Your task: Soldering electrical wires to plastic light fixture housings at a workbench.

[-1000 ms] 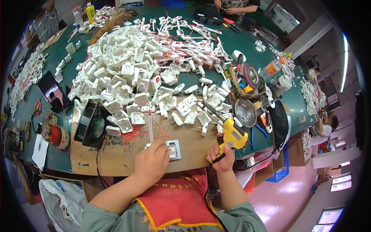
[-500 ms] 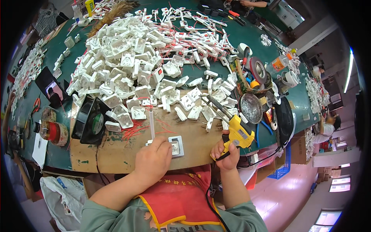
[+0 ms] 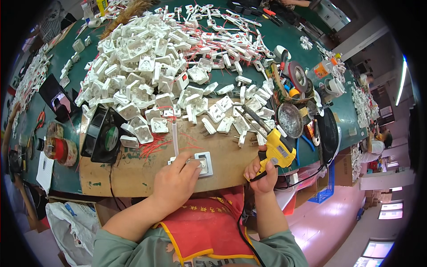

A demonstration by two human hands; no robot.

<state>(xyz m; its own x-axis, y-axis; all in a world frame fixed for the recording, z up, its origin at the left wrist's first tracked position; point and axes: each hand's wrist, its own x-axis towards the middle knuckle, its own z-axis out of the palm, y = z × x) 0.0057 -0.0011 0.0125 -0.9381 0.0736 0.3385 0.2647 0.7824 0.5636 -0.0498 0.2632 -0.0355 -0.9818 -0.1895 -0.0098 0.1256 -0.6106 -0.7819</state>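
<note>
My left hand (image 3: 177, 179) is closed at the front of the bench, its fingertips on a white plastic socket housing (image 3: 204, 165) that sits in a square grey frame. Behind those fingers a narrow white strip (image 3: 175, 137) points away from me, with red wires at its far end. My hand hides where the strip begins. In my right hand (image 3: 262, 175) is a yellow soldering gun (image 3: 281, 152), gripped by its handle. Its dark barrel slants up and left, and the tip hangs near loose white housings, apart from the socket housing.
A large heap of white housings (image 3: 147, 62) with red wires fills the middle. A black fan (image 3: 104, 135), glass jars (image 3: 61, 150) and a propped phone (image 3: 58, 100) stand left. To the right are a round metal dish (image 3: 290, 120), tape rolls (image 3: 297, 76) and a bottle (image 3: 324, 67).
The fingers of my left hand have shifted up and right onto the socket housing. My right hand and the soldering gun have moved slightly to the right.
</note>
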